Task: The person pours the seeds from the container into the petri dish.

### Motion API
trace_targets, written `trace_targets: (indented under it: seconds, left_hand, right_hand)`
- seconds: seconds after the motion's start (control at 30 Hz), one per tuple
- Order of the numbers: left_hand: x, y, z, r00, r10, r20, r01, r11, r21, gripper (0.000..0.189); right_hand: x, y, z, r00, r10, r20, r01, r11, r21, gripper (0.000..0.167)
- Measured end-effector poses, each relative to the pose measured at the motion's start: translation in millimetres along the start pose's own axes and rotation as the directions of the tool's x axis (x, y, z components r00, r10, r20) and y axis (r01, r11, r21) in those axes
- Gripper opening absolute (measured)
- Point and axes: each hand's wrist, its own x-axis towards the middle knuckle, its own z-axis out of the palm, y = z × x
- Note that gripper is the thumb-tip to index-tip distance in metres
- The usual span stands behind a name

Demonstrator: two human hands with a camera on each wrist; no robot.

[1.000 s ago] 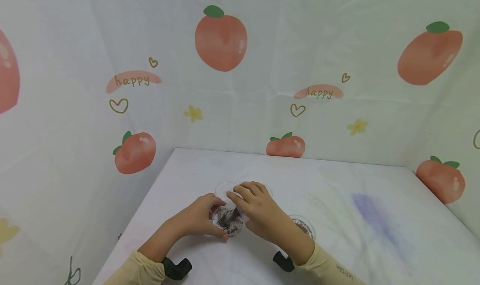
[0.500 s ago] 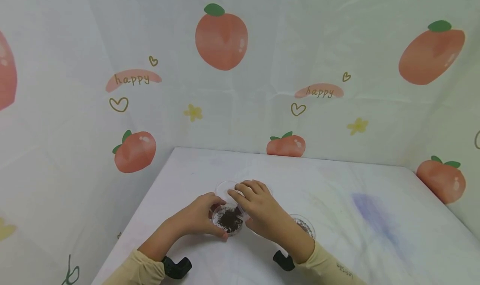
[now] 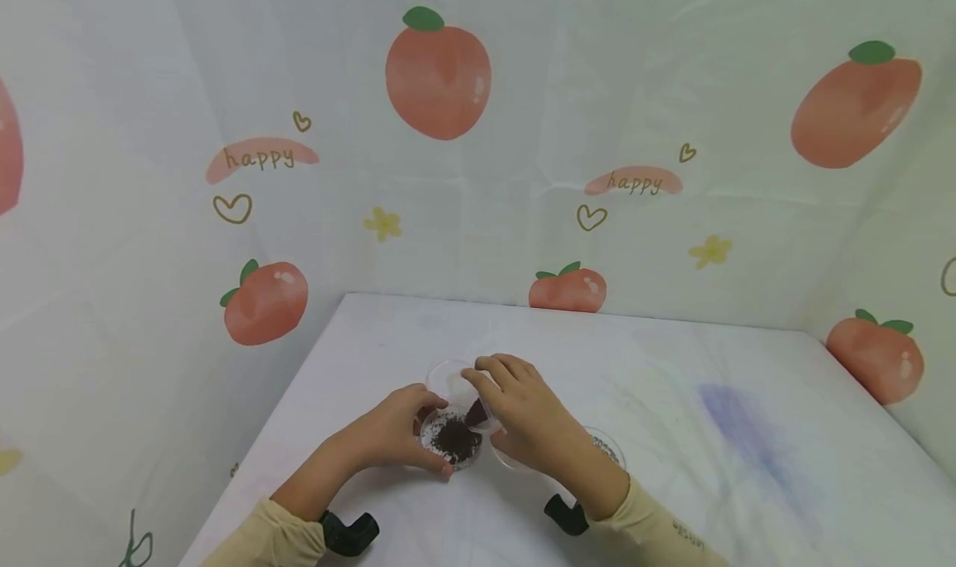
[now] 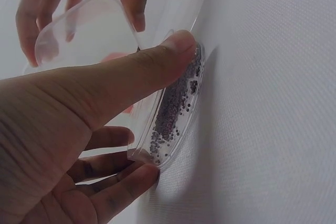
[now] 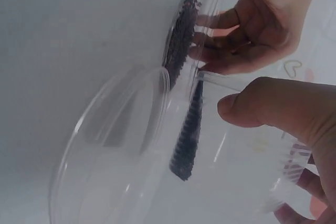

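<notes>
My left hand (image 3: 396, 430) grips the side of a shallow clear round dish (image 3: 461, 468) between thumb and fingers. The dish stands on the white table, and dark granules (image 3: 457, 439) are heaped over paler specks inside it. My right hand (image 3: 526, 417) holds a clear plastic cup (image 5: 236, 150), tilted over the dish's right side. Its thumb presses one side while fingers curl round the other. A wedge of dark granules (image 5: 189, 142) lies along the cup's lower wall, close to its mouth. In the left wrist view, small round beads show through the dish's wall.
A clear round dish (image 3: 441, 364) lies just behind the held one. Another clear dish (image 3: 508, 462) shows partly under my right hand. Farther right, a dish with specks (image 3: 619, 448) is half hidden by my right forearm. A printed cloth (image 3: 478, 185) hangs behind the table.
The dark heap in the dish has grown thicker and wider. My right hand has lifted slightly with the cup, moving away from the dish's middle. My left hand stays in place.
</notes>
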Motion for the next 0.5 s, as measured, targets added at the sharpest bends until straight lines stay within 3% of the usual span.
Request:
trace_targets:
  seconds: [0.17,0.3,0.5]
  left_hand:
    - [0.4,0.6,0.8,1.000,-0.003,-0.005,0.003,1.000,0.008,0.089]
    - [1.4,-1.8,2.7,1.000,0.001,-0.012,-0.001,1.000,0.013,0.090]
    - [1.2,-2.8,4.6,1.000,-0.006,-0.026,0.007,0.999,0.033,0.092]
  right_hand:
    - [0.4,8.4,-7.0,0.998,0.066,0.007,-0.066,0.998,0.022,0.096]
    - [-1.2,21.4,-10.0,0.992,0.121,-0.037,-0.118,0.991,0.069,0.092]
    - [-8.5,47.0,-27.7,0.958,0.284,-0.039,-0.274,0.946,0.171,0.086]
